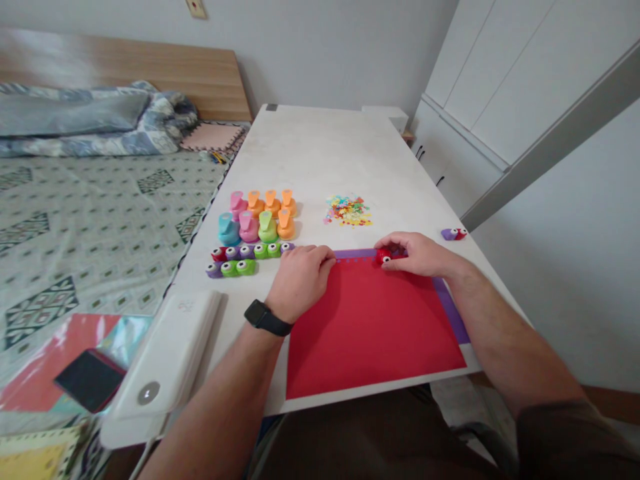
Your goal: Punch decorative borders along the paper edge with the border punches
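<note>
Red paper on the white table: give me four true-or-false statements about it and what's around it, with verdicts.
1. The right hand holds a red craft punch at the far edge of the red paper. True.
2. The left hand is on the red paper's near-right corner. False: it is at the far-left corner.
3. Purple paper shows past the red paper's right edge. True.
4. The paper confetti lies on the bed. False: it is on the white table.
</note>
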### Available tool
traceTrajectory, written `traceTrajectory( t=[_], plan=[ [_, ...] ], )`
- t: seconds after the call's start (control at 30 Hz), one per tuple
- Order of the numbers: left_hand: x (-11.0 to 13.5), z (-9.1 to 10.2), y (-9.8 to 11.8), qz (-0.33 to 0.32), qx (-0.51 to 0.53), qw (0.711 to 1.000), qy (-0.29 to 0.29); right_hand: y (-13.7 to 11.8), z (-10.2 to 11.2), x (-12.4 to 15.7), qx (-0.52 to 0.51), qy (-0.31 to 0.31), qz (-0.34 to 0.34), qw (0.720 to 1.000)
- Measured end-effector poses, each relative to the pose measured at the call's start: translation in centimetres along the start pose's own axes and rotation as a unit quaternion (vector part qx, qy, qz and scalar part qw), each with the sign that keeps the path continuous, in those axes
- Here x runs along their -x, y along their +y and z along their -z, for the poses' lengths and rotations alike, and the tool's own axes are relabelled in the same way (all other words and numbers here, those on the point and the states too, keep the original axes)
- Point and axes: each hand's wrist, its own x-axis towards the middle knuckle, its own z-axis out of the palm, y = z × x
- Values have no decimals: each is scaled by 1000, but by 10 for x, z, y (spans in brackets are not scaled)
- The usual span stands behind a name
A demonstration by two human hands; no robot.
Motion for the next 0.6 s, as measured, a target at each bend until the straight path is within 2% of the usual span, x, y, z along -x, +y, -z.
traceTrajectory(
  t=[0.27, 0.6],
  plan=[
    [0, 1, 1, 6, 0, 1000, -3, -1, -2, -1, 10, -33, 0, 999],
    [0, 1, 2, 15, -10, 1000, -6, -3, -7, 0, 29, -38, -3, 999]
  ],
)
